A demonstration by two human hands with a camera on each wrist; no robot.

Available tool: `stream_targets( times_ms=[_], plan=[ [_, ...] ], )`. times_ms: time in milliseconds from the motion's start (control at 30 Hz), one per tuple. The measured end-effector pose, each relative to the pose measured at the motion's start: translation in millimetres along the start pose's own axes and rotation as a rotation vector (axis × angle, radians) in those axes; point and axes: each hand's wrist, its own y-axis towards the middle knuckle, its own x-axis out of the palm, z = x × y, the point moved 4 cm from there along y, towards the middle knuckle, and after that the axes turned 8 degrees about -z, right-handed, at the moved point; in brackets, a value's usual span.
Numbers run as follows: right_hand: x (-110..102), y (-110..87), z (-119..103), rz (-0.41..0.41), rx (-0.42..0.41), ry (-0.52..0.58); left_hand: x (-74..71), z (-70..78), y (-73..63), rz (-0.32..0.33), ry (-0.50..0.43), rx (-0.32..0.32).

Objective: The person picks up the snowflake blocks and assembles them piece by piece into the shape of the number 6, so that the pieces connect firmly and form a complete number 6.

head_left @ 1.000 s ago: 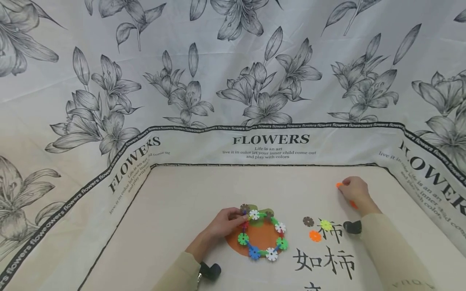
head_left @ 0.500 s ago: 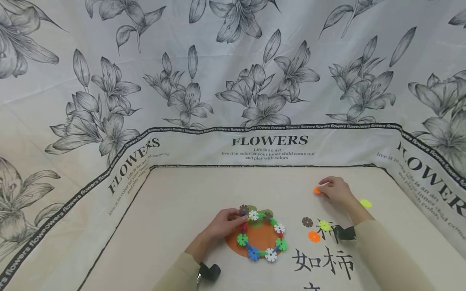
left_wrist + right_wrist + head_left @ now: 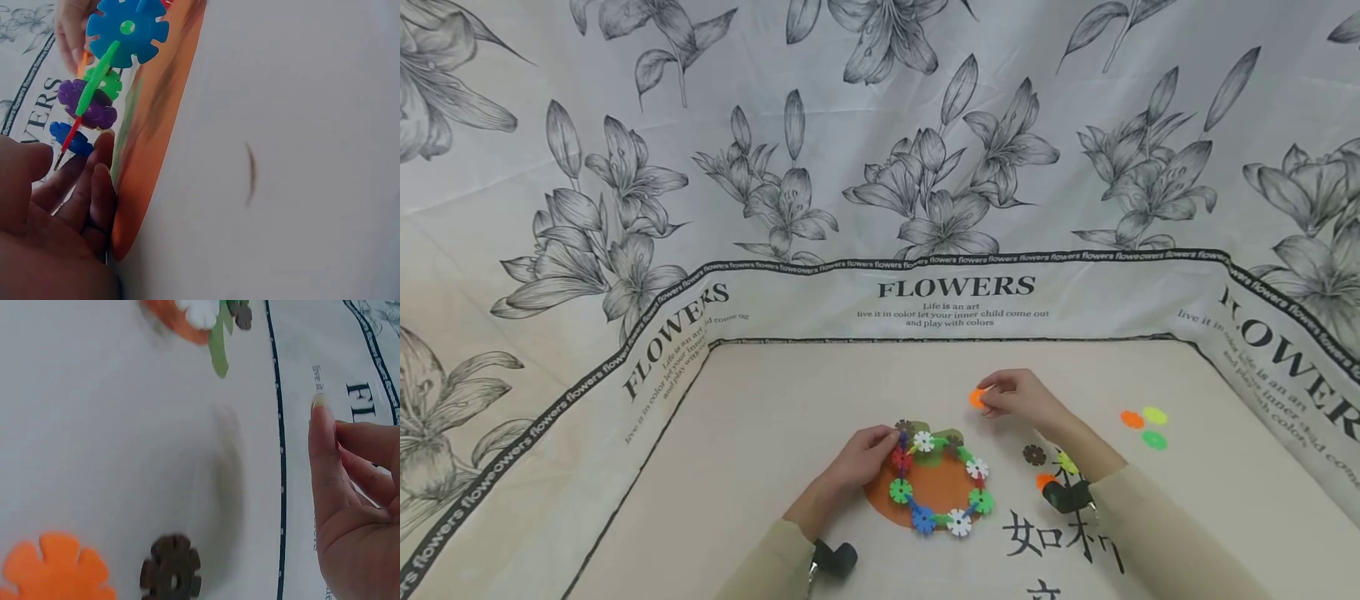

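At left, a beige sleeve, cut off by the near edge, leads to the left hand, whose thumb and fingers pinch the far-left part of a ring of multicoloured, notched, flower-shaped plastic discs. Exactly which piece the fingertips grip is hard to make out. The ring sits over a printed orange persimmon on the pale tabletop, covering parts of the print.

Right of the ring and farther away, the right hand pinches a flat orange disc; fingers cover part of it, and the right wrist view does not show it.

Nearer, beneath the right forearm, lie a dark brown notched disc, a yellow notched disc and an orange notched disc, the last partly hidden by a black wrist device. The sleeve covers some black printed characters; the nearest is cut off.

At far right lie three blurred discs, orange, yellow and green.
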Motion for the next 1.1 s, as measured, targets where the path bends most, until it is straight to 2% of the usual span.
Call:
stream_targets(
  times_ms=[167, 433, 700, 900, 1100],
  plan=[
    [20.6, 8.8, -14.4, -0.053, -0.021, 0.044, 1.3, 3.3, 3.1, 0.026, 0.005, -0.017],
    [51.3, 20.2, -28.5, -0.110, -0.074, 0.038, 2.9, 3.4, 10.4, 0.042, 0.028, -0.041],
    [64.2, 27.2, -44.2, -0.093, -0.093, 0.024, -0.2, 3.8, 14.2, 0.020, -0.017, 0.000],
    [71.5, 32.7, -43.3, -0.092, -0.100, 0.008, 0.0, 3.3, 13.5, 0.007, -0.034, -0.007],
    [78.2, 40.9, -42.3, -0.059, -0.096, -0.064, 0.3, 2.6, 13.8, 0.004, -0.050, 0.002]
  ],
)
